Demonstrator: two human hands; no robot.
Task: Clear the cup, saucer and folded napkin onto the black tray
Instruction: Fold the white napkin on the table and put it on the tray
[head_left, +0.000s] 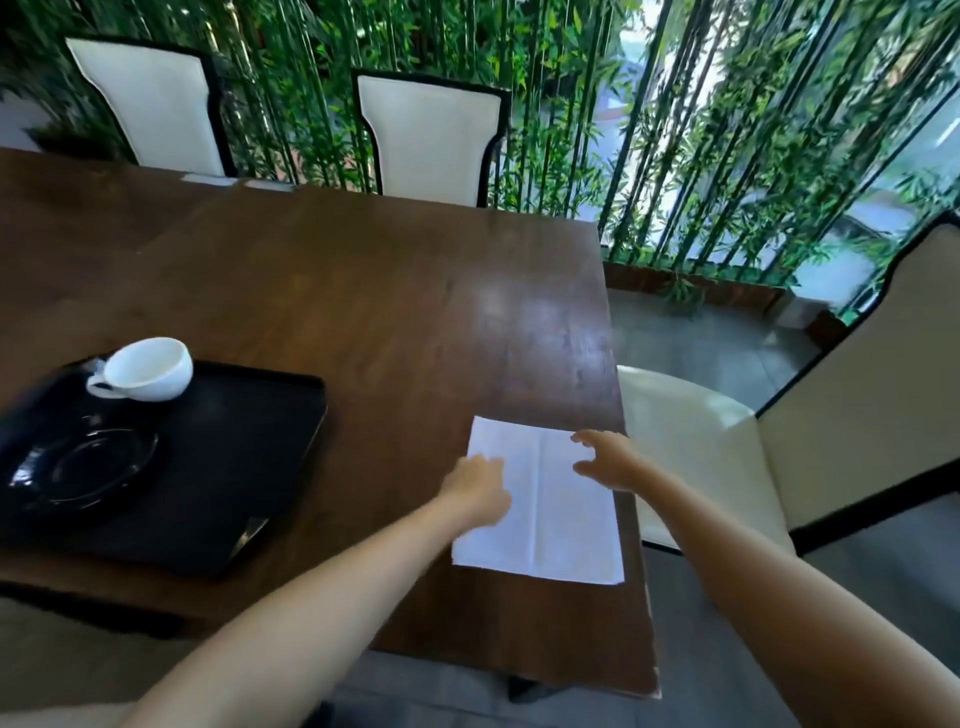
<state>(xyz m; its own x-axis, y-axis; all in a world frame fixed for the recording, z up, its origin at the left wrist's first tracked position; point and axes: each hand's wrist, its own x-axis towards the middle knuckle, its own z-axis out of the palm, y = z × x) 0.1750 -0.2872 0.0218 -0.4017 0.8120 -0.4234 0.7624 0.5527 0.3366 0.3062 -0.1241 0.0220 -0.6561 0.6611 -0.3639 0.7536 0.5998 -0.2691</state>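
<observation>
A white napkin lies flat on the dark wooden table near its right edge, with a crease down its middle. My left hand rests on the napkin's left edge, fingers curled. Over the napkin's upper right corner my right hand hovers with fingers spread and nothing in them. The black tray sits at the left. On the tray a white cup stands at the back and a black saucer lies in front of it.
A cream chair stands close against the table's right edge. Two more cream chairs are pushed in at the far side, with bamboo plants behind them. The table's near edge runs just below the napkin.
</observation>
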